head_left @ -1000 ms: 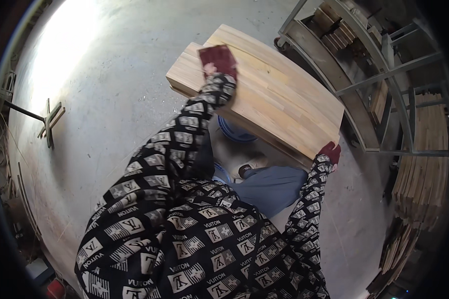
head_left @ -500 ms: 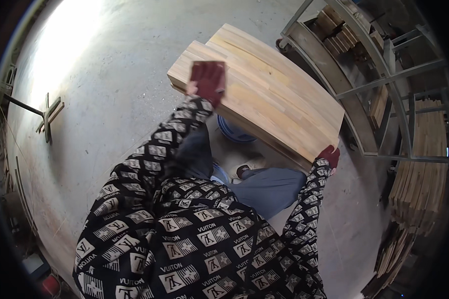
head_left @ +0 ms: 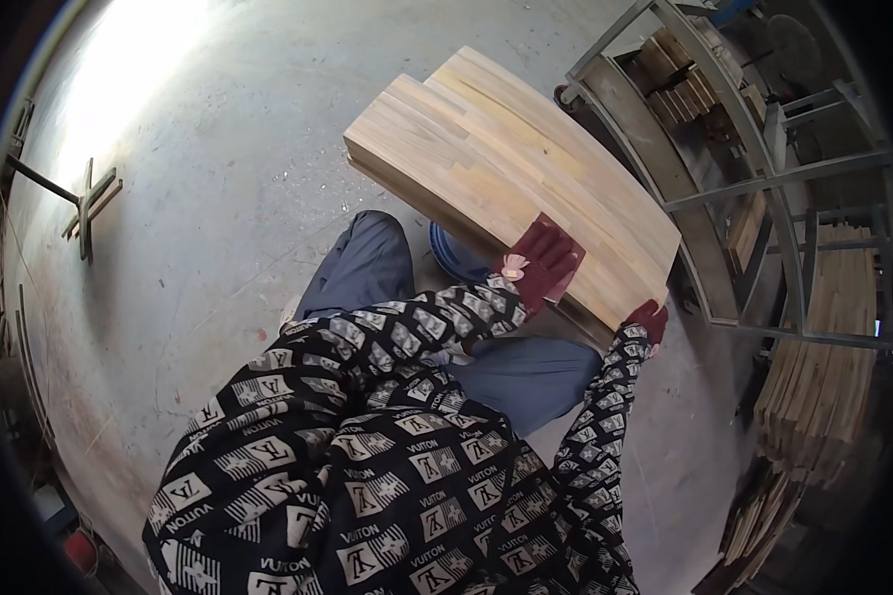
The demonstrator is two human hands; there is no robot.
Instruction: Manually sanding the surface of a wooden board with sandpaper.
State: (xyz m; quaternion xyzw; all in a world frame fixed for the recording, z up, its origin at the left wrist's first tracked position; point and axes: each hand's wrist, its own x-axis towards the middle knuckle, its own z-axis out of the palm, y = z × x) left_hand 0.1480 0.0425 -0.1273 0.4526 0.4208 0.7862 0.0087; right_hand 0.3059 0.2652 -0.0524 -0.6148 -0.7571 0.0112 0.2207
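Observation:
A stack of pale, edge-glued wood panels [head_left: 526, 159] lies slantwise in front of me, with the upper ones slightly out of line. My left hand [head_left: 544, 266], in a dark red glove, presses a reddish sheet of sandpaper [head_left: 573, 270] onto the near edge of the top face. Its fingers lie flat along the sheet, and the thumb side is partly hidden. At the near right corner my right hand [head_left: 649, 319], also in a dark red glove, grips the panel. The undersides of its fingers are out of sight.
Part of a blue round container [head_left: 454, 256] shows beneath the stack, by my knees. A metal rack [head_left: 685, 188] with wood pieces stands close on the right. Bundled boards [head_left: 814, 387] lie farther right. A metal stand with crossed feet [head_left: 87, 210] is on the floor at left.
My left hand has slid with the sandpaper from the panel's left end toward the right, along its near edge. The right hand has stayed at the corner.

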